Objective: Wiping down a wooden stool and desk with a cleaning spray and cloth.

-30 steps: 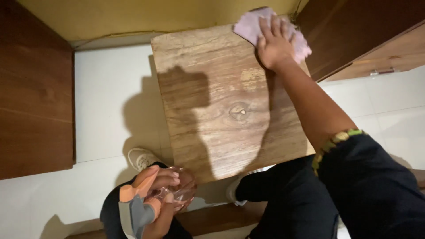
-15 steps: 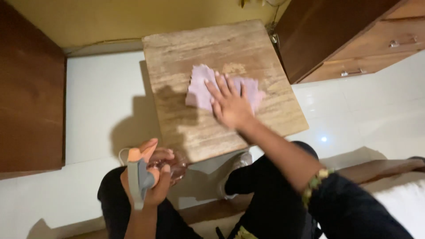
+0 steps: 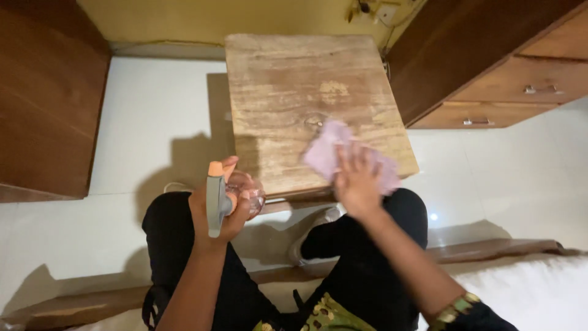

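A small square wooden table stands on the white floor in front of my knees. My right hand lies flat with fingers spread on a pink cloth, pressing it against the table's near right corner. My left hand is raised over my left knee and grips a clear spray bottle with a grey trigger and an orange nozzle. The bottle's body is mostly hidden by my fingers.
A dark wooden cabinet with drawers stands to the right of the table. Another dark wooden panel fills the left side. A yellow wall runs behind, with a socket and cables. My legs in black trousers are below.
My right hand has dragged the pink cloth from the table's far right corner across the top to its near right corner. The left hand with the bottle has stayed near my knee.
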